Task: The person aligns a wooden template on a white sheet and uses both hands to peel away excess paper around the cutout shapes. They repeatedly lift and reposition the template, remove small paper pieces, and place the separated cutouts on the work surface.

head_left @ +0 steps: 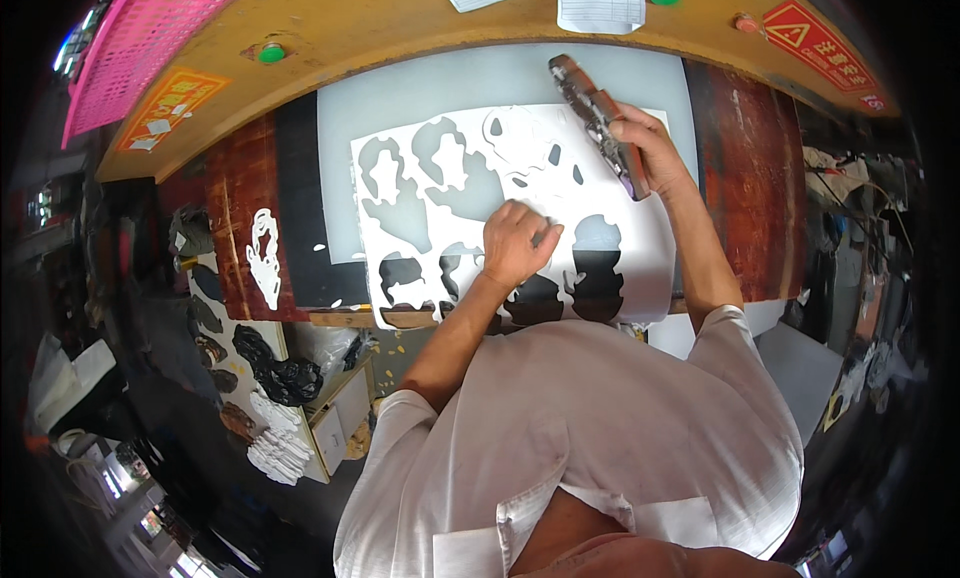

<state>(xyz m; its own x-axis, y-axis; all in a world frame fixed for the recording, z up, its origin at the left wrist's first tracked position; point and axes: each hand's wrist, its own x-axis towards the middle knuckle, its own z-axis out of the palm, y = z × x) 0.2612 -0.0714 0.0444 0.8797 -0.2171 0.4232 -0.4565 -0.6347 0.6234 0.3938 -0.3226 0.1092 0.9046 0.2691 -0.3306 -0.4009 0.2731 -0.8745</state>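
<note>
A white sheet (650, 240) with several curved cut-outs lies over a pale cutting board (400, 93), its near edge hanging toward my body. My left hand (518, 243) rests on the middle of the sheet with its fingers curled under and the thumb apart; what is under the fingers, if anything, is hidden. Above the sheet's right side, my right hand (650, 150) grips a long, brown-sided cutting die (600, 118), tilted with its far end to the left. Loose-looking white shapes (512, 138) lie at the sheet's far middle, left of the die.
A yellow machine beam (380, 48) spans the far side, with green buttons (271, 53), papers (600, 3) and warning labels. At the left are a pink basket (140, 53), a white cut piece (264, 258) on the reddish table, a black plastic bag (280, 368) and stacked white pieces (280, 443).
</note>
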